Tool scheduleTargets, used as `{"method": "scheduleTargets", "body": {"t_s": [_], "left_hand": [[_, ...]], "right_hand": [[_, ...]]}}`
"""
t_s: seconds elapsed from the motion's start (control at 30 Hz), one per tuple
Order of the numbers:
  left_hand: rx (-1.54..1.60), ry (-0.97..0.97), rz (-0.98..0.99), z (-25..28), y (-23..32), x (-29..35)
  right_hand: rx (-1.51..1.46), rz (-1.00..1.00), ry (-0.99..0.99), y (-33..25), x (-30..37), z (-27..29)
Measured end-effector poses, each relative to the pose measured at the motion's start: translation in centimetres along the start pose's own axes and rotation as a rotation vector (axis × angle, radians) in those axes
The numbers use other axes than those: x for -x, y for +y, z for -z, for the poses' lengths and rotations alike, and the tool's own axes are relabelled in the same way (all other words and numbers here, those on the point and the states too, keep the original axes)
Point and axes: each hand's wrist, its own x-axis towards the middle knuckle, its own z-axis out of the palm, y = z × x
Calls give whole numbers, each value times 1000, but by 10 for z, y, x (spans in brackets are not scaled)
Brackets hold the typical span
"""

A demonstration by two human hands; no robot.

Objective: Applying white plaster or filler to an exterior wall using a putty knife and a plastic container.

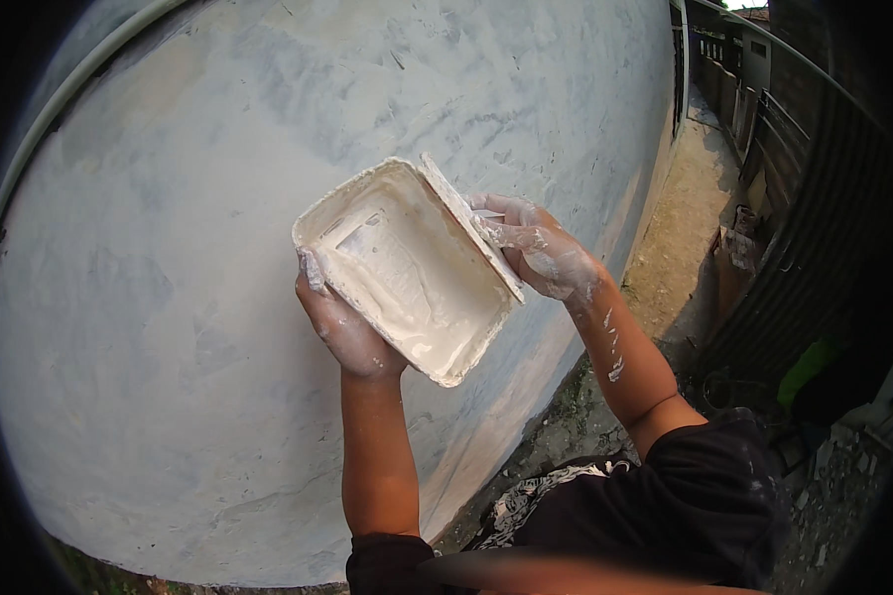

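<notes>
My left hand is wrapped around the near left side of a rectangular plastic tub, its thumb over the rim. White wall putty coats the inside walls and lies wet and smeared across the bottom. In my right hand is a wide flat scraper, gripped from behind. Its long putty-crusted edge lies along the tub's right rim. The handle is mostly hidden by my fingers. Dried white smears cover both hands and run up my right forearm.
A large wall, patchy grey and white with putty, fills the left and middle. A pipe curves along its upper left. To the right runs a narrow dirt path beside dark corrugated sheeting. Rubble lies at lower right.
</notes>
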Motion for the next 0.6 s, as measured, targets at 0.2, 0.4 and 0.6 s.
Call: {"method": "scheduleTargets", "body": {"t_s": [0.2, 0.4, 0.6], "left_hand": [[2, 93, 105, -12, -39, -10], [-13, 60, 166, -8, -70, -13], [-31, 25, 141, 9, -87, -14]], "right_hand": [[-13, -15, 93, 0, 42, 33], [23, -64, 265, 10, 49, 41], [109, -76, 282, 15, 45, 43]]}}
